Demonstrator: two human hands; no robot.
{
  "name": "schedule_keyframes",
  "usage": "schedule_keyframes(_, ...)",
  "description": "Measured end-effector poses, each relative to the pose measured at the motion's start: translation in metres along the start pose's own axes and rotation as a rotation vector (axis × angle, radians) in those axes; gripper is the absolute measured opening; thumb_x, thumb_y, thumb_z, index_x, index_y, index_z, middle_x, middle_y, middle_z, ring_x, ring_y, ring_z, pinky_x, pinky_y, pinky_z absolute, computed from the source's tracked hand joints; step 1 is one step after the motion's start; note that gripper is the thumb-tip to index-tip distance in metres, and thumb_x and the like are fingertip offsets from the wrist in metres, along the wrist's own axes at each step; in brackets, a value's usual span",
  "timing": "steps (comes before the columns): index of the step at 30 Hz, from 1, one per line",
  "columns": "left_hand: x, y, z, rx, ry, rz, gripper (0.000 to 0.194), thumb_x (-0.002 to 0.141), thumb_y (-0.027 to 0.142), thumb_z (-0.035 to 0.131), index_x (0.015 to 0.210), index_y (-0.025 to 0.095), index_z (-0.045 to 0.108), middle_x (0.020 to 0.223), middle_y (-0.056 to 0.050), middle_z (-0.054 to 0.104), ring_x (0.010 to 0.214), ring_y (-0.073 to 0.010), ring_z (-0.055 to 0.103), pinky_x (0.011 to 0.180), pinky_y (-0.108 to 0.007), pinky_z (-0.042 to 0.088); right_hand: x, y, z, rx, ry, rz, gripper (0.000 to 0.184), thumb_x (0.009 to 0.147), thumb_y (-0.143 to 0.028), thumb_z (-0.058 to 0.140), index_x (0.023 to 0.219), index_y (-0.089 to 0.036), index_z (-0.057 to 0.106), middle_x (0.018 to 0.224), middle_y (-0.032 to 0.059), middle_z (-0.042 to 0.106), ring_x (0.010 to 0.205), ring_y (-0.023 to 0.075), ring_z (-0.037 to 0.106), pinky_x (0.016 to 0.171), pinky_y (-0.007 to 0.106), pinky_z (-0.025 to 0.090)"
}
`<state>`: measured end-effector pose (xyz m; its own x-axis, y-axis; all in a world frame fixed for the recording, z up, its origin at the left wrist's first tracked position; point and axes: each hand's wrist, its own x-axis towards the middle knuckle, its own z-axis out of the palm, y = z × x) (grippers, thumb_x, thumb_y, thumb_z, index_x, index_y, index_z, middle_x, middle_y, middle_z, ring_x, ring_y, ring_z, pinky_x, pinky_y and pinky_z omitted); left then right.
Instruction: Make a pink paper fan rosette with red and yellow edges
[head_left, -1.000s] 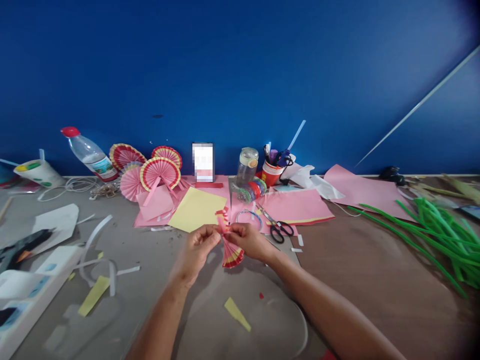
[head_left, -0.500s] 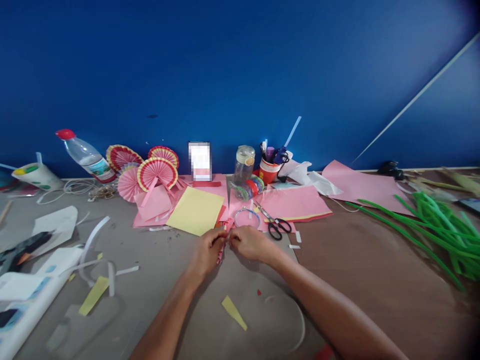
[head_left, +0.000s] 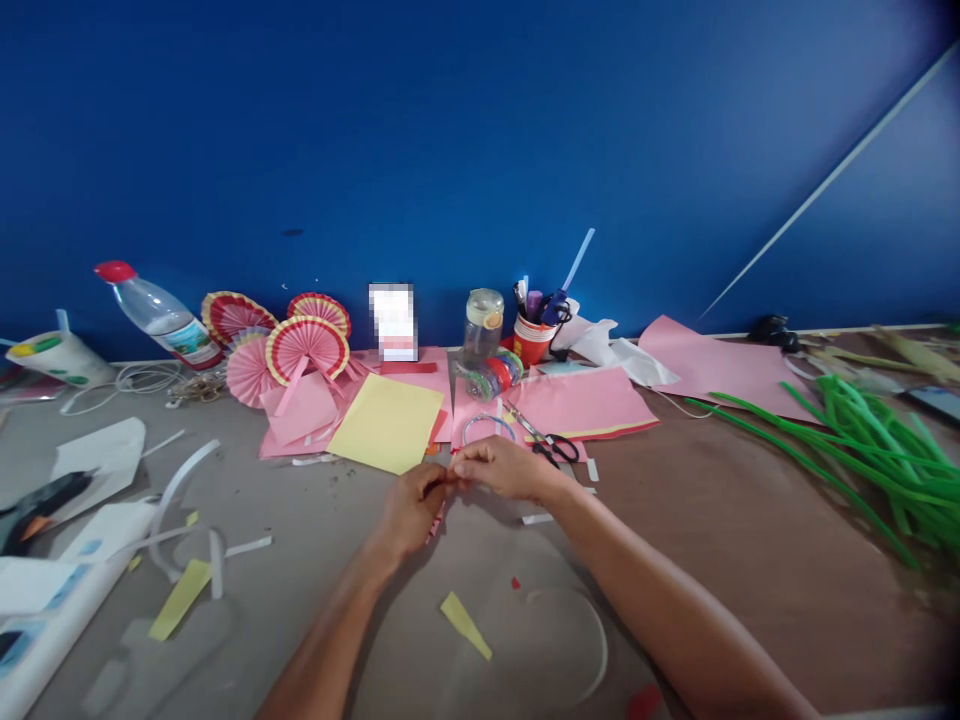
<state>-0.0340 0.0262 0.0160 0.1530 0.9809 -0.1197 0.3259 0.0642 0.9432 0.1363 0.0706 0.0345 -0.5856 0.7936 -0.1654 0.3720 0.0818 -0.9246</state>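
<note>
A narrow strip of pleated pink paper [head_left: 436, 524] is held by my left hand [head_left: 409, 508], its lower end poking out below the fingers. My right hand [head_left: 501, 468] is closed in a pinch at the upper part of the strip, fingertips against those of the left. The fingers hide most of the paper. Just beyond the hands lie black-handled scissors [head_left: 562, 447], a ring-shaped clear roll of tape [head_left: 489, 428] and a yellow sheet [head_left: 390, 422]. Several pleated paper fans [head_left: 308, 350] stand farther back to the left.
A phone [head_left: 394, 322], a clear jar [head_left: 484, 325] and a red cup of pens [head_left: 532, 342] stand by the blue wall. Left are a tilted bottle [head_left: 161, 312], a power strip [head_left: 71, 600] and a glue gun [head_left: 41, 512]. Green pipe cleaners [head_left: 874, 465] lie right.
My right hand has shifted slightly left and up, so its fingertips now meet the left hand's. A white paper scrap shows below the right wrist. The view has turned slightly.
</note>
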Motion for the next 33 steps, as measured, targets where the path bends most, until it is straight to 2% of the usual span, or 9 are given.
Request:
schedule_keyframes(3, 0.0, -0.003, -0.001, -0.041, 0.014, -0.022, 0.012, 0.073, 0.029, 0.055, 0.072, 0.018, 0.06, 0.057, 0.004, 0.05, 0.05, -0.0107, 0.043, 0.048, -0.021, 0.032, 0.003, 0.003, 0.003, 0.176, 0.098, 0.017, 0.019, 0.077, -0.018, 0.053, 0.087, -0.018, 0.069, 0.075, 0.0006, 0.067, 0.073, 0.0137, 0.061, 0.071, 0.025, 0.047)
schedule_keyframes(5, 0.001, -0.005, -0.001, -0.068, 0.013, -0.029, 0.011, 0.072, 0.029, 0.057, 0.071, 0.019, 0.056, 0.056, 0.006, 0.048, 0.049, -0.0098, 0.041, 0.048, -0.021, 0.03, 0.005, 0.005, 0.008, 0.168, 0.145, 0.006, 0.018, 0.073, -0.014, 0.055, 0.084, -0.018, 0.068, 0.077, 0.0006, 0.067, 0.073, 0.0139, 0.061, 0.07, 0.025, 0.046)
schedule_keyframes(11, -0.001, -0.008, 0.0, -0.129, 0.002, -0.026, 0.012, 0.072, 0.027, 0.059, 0.069, 0.018, 0.053, 0.054, 0.007, 0.045, 0.048, -0.0084, 0.037, 0.047, -0.02, 0.028, 0.005, 0.006, 0.019, 0.056, 0.157, -0.063, 0.02, 0.069, -0.01, 0.055, 0.083, -0.018, 0.068, 0.078, 0.0002, 0.067, 0.072, 0.0135, 0.057, 0.067, 0.023, 0.042)
schedule_keyframes(16, 0.0, -0.006, -0.002, -0.214, 0.02, -0.02, 0.017, 0.07, 0.031, 0.064, 0.069, 0.018, 0.053, 0.055, 0.007, 0.048, 0.048, -0.008, 0.04, 0.048, -0.02, 0.03, 0.006, 0.005, 0.018, 0.077, 0.185, -0.06, 0.009, 0.069, -0.012, 0.055, 0.068, -0.015, 0.063, 0.066, -0.0022, 0.059, 0.064, 0.0111, 0.05, 0.061, 0.022, 0.038)
schedule_keyframes(20, 0.003, -0.004, -0.007, -0.282, 0.07, -0.03, 0.021, 0.068, 0.034, 0.067, 0.068, 0.018, 0.053, 0.058, 0.005, 0.054, 0.052, -0.0088, 0.046, 0.05, -0.02, 0.033, 0.005, 0.003, 0.016, 0.108, 0.165, -0.065, 0.006, 0.071, -0.016, 0.057, 0.068, -0.016, 0.061, 0.067, -0.0015, 0.058, 0.065, 0.0116, 0.051, 0.062, 0.023, 0.039)
schedule_keyframes(26, 0.0, 0.003, -0.008, -0.339, 0.088, -0.054, 0.023, 0.063, 0.032, 0.072, 0.066, 0.017, 0.054, 0.052, 0.007, 0.05, 0.044, -0.0057, 0.041, 0.044, -0.018, 0.031, -0.007, -0.009, 0.002, 0.052, -0.062, -0.301, 0.006, 0.072, -0.019, 0.06, 0.071, -0.017, 0.066, 0.081, 0.0008, 0.061, 0.08, 0.0143, 0.056, 0.077, 0.025, 0.043)
schedule_keyframes(31, -0.004, 0.005, -0.005, -0.353, 0.073, -0.034, 0.021, 0.069, 0.034, 0.068, 0.071, 0.017, 0.056, 0.053, 0.007, 0.049, 0.036, -0.0041, 0.035, 0.036, -0.017, 0.028, -0.026, -0.021, -0.027, -0.1, -0.624, -0.22, 0.022, 0.079, -0.032, 0.062, 0.092, -0.018, 0.072, 0.092, 0.0033, 0.07, 0.084, 0.0166, 0.064, 0.072, 0.023, 0.046)
schedule_keyframes(32, -0.004, 0.005, -0.005, -0.358, 0.079, -0.026, 0.021, 0.069, 0.034, 0.068, 0.071, 0.017, 0.056, 0.055, 0.007, 0.05, 0.037, -0.0038, 0.035, 0.036, -0.017, 0.028, -0.028, -0.022, -0.031, -0.146, -0.608, -0.232, 0.02, 0.08, -0.031, 0.062, 0.091, -0.018, 0.072, 0.093, 0.0033, 0.071, 0.085, 0.0166, 0.064, 0.073, 0.023, 0.045)
schedule_keyframes(33, -0.004, 0.005, -0.005, -0.364, 0.088, -0.016, 0.021, 0.069, 0.033, 0.069, 0.071, 0.017, 0.056, 0.056, 0.007, 0.05, 0.038, -0.0035, 0.035, 0.036, -0.016, 0.028, -0.028, -0.022, -0.034, -0.194, -0.485, -0.252, 0.017, 0.081, -0.028, 0.061, 0.088, -0.019, 0.073, 0.092, 0.0034, 0.07, 0.085, 0.0164, 0.063, 0.074, 0.023, 0.045)
